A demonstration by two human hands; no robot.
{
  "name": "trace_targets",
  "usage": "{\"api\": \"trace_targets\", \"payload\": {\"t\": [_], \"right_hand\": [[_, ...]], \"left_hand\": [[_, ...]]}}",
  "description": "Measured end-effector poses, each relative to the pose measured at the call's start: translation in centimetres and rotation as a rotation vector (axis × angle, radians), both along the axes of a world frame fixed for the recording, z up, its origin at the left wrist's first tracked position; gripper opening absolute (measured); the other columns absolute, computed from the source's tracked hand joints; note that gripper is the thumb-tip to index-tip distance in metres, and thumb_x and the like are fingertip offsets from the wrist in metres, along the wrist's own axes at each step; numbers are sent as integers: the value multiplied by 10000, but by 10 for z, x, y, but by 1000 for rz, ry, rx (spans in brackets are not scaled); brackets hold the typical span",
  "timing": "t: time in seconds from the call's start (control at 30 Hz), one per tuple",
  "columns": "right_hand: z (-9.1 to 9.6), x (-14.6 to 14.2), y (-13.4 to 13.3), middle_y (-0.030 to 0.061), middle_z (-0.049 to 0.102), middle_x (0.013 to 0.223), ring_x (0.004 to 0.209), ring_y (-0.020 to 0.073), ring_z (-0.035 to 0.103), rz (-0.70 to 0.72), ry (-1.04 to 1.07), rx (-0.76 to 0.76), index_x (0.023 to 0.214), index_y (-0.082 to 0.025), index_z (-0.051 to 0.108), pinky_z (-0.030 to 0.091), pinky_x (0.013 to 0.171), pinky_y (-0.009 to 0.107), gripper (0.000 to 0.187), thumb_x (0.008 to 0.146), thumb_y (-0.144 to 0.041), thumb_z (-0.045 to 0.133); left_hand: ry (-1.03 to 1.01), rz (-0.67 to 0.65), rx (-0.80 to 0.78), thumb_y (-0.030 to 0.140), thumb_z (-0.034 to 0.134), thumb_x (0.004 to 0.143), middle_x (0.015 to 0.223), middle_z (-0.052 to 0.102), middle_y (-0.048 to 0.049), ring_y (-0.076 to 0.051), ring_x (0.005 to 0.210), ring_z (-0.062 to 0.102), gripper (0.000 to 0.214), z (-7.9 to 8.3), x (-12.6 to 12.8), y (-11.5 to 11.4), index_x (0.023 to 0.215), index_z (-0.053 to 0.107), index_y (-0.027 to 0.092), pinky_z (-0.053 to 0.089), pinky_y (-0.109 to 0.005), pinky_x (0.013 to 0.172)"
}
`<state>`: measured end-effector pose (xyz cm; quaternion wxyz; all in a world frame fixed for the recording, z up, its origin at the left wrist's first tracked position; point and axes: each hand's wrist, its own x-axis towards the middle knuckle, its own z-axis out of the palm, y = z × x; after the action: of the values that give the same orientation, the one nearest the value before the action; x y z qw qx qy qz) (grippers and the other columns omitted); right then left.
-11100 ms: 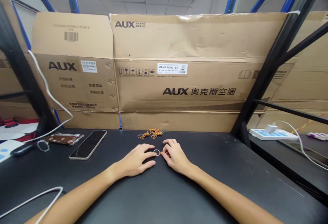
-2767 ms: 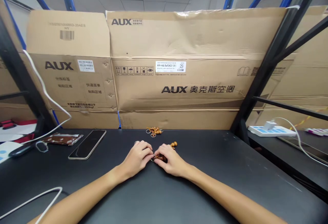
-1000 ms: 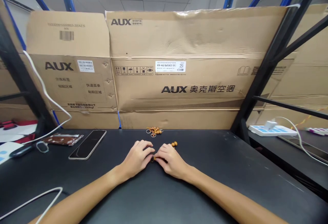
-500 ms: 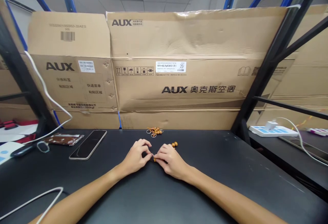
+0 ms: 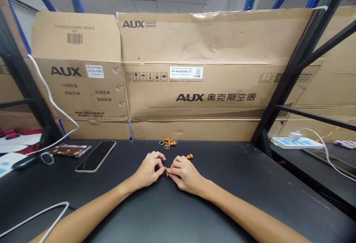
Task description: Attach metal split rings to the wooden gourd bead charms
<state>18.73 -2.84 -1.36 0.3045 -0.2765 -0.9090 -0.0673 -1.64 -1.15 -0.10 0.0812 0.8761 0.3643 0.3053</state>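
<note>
My left hand (image 5: 150, 169) is closed in a pinch, its fingertips at a thin metal ring, mostly hidden, between the two hands. My right hand (image 5: 185, 174) pinches the same spot from the other side. A small orange-brown wooden bead (image 5: 167, 174) pokes out under the right fingertips. Beyond the right knuckles lies a gourd-shaped wooden piece (image 5: 189, 156), partly covered by the hand; I cannot tell whether it joins the bead. Farther back on the table rests a little pile of wooden bead keychains (image 5: 169, 142) with metal rings.
A phone (image 5: 96, 156) lies on the black table (image 5: 167, 213) to the left, beside a brown packet (image 5: 69, 150). A white cable (image 5: 52, 207) crosses the front left. Cardboard panels (image 5: 191, 106) stand along the back. A power strip (image 5: 296, 142) sits at the right.
Both hands stay in nearly the same place, still pinched together. The bead below the right fingertips has turned slightly.
</note>
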Motion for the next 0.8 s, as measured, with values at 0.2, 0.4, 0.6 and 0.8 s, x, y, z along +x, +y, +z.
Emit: {"api": "trace_targets", "payload": {"t": [0.2,0.4,0.6,0.8], "right_hand": [[2,0,-3,47,619,758,780,181,487,-21,-81,62,904,-198,659,347,718,333,171,907,-192,488],[3,12,7,72,613,793,804,202,486,-212,-37,78,914,-180,649,340,731,346,181,920,-175,468],[-1,21,18,85,600,913,900,223,482,-361,34,-22,969,-195,656,372,793,366,149,887,-228,536],[-6,23,21,105,561,1157,1106,269,444,-401,59,-104,1066,-235,636,373,900,432,214,865,-267,570]], "left_hand": [[-15,1,-15,204,561,851,1041,623,-32,-196,972,557,199,-1,1,1,657,604,187,414,-384,898],[-5,173,51,289,544,854,1018,621,-47,-219,952,568,249,1,-13,15,638,622,192,426,-391,852],[30,362,32,305,553,819,1008,619,-64,-249,965,561,271,-1,-31,35,577,574,184,417,-414,851],[70,439,39,288,578,800,948,610,-52,-251,922,563,99,-6,-36,40,842,574,198,423,-386,804]]}}
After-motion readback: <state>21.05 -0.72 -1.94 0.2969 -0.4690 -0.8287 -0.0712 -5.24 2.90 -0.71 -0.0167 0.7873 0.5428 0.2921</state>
